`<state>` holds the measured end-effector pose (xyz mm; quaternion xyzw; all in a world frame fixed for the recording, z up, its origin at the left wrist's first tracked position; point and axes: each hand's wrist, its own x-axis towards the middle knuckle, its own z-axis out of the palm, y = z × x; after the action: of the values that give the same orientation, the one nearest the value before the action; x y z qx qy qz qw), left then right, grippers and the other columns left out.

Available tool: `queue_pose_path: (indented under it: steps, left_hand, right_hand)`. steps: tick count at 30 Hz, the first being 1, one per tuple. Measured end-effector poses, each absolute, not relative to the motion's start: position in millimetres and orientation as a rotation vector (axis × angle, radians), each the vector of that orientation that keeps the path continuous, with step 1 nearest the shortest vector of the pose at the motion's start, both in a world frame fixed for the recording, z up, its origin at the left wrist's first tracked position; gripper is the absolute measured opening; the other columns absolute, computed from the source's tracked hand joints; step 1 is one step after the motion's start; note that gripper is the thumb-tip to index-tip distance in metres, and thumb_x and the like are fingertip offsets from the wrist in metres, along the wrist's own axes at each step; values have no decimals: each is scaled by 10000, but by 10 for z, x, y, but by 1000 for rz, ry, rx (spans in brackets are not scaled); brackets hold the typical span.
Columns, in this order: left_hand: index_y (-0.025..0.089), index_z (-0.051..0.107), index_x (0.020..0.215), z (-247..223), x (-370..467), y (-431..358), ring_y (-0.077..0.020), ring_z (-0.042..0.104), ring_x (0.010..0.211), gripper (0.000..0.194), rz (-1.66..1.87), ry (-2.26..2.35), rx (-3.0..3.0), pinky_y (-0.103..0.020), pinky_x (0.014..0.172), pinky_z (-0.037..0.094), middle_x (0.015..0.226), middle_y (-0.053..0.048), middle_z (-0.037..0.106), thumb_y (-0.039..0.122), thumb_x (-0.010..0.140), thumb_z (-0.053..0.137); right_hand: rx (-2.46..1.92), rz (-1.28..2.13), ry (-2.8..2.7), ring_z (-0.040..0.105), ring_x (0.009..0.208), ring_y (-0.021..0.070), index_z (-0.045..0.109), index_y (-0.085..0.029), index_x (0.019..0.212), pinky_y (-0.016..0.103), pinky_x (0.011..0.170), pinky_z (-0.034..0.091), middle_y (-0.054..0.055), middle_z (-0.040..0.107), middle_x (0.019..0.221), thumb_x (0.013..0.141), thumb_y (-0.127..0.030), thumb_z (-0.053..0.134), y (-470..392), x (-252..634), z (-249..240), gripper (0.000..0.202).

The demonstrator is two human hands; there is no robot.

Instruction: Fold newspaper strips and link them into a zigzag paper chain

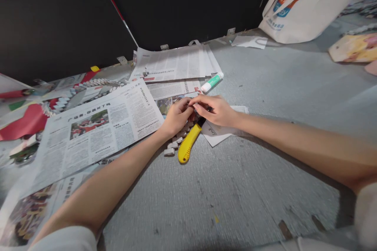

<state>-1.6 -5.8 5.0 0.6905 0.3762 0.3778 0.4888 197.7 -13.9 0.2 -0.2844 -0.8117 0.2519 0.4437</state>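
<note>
Two hands meet over a folded paper chain

The short paper chain (pixel 179 140) lies below the fingers (pixel 203 98), its grey-white links running from under them toward the wearer. The left hand (pixel 176 117) and the right hand (pixel 219 111) come together, fingers bent and tips touching or nearly so; I cannot tell what, if anything, is pinched between them. Just right of the chain, a yellow tool (pixel 190 144) points its dark far end up under the right hand, where that end is hidden.

Partly beneath the right hand is a white paper (pixel 216 136). Just beyond the fingers lies a green and white glue stick (pixel 212 82). To their left a newspaper (pixel 101 131) spreads wide, a longer chain (pixel 63 102) curving along its far edge and red paper (pixel 25 121) past that. Farther beyond the fingers, a newspaper pile (pixel 176 62) sits near a black panel (pixel 188 4). Well off to the far right, a white tote bag (pixel 312 19) leans on the grey worktop (pixel 265 188).
</note>
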Motion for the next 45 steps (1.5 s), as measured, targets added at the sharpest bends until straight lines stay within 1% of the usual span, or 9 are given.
queue_pose_path:
  steps: [8, 20, 28, 31, 36, 38, 41, 43, 45]
  left_hand:
    - [198, 601, 859, 85, -9, -76, -101, 563, 561, 77, 904, 917, 1655, -221, 548, 458, 651, 37, 594, 138, 871, 553]
    - [201, 596, 854, 87, -18, -80, -107, 575, 584, 93, 899, 949, 1744, -235, 568, 466, 664, 33, 604, 136, 895, 543]
    - [200, 593, 851, 55, -17, -63, -112, 585, 592, 97, 922, 964, 1775, -244, 577, 470, 667, 33, 616, 127, 893, 546]
    - [198, 602, 847, 58, -15, -64, -108, 583, 593, 105, 929, 980, 1773, -237, 575, 468, 670, 34, 621, 117, 883, 545]
    - [197, 616, 857, 58, -14, -66, -105, 596, 574, 111, 917, 978, 1713, -226, 557, 477, 660, 33, 635, 113, 886, 550]
    - [197, 624, 871, 45, -19, -59, -107, 606, 560, 99, 923, 978, 1666, -226, 545, 481, 647, 29, 639, 129, 907, 562]
    - [201, 626, 890, 19, -32, -43, -109, 614, 536, 52, 947, 979, 1601, -226, 518, 477, 634, 29, 640, 186, 939, 620]
    - [206, 610, 877, 8, -41, -36, -109, 609, 511, 118, 961, 982, 1557, -228, 497, 467, 612, 33, 631, 264, 961, 669]
    - [214, 571, 825, 8, -46, -36, -106, 590, 482, 251, 989, 993, 1520, -228, 475, 445, 578, 37, 615, 364, 965, 716]
  right_hand:
    - [-719, 622, -2036, 564, 599, 114, 703, -197, 1157, 261, 602, 443, 16, 753, 864, 1095, -328, 538, -146, 1971, 13, 219]
    - [-733, 658, -2043, 547, 581, 115, 696, -196, 1169, 258, 596, 433, -1, 726, 803, 1105, -336, 526, -132, 1971, 4, 229]
    - [-744, 689, -2074, 567, 617, 117, 690, -191, 1190, 255, 615, 434, 3, 736, 834, 1101, -328, 533, -113, 1970, -12, 226]
    - [-749, 716, -2080, 589, 624, 121, 677, -193, 1205, 254, 615, 440, 0, 743, 832, 1101, -324, 535, -112, 1967, -11, 220]
    - [-711, 761, -2071, 672, 734, 145, 662, -196, 1194, 276, 706, 487, 11, 763, 872, 1093, -287, 530, -128, 1957, 39, 190]
    - [-721, 778, -2061, 663, 711, 146, 643, -204, 1208, 285, 700, 482, -5, 744, 829, 1088, -284, 538, -136, 1951, 50, 178]
    - [-775, 783, -2034, 604, 643, 143, 605, -220, 1240, 295, 651, 448, -37, 686, 750, 1068, -295, 581, -139, 1942, 43, 189]
    - [-795, 803, -2012, 574, 614, 141, 580, -225, 1260, 296, 626, 428, -56, 644, 706, 1053, -303, 610, -137, 1939, 34, 223]
    - [-804, 815, -1990, 551, 589, 137, 567, -225, 1264, 294, 608, 414, -73, 597, 667, 1040, -324, 641, -136, 1940, 30, 256]
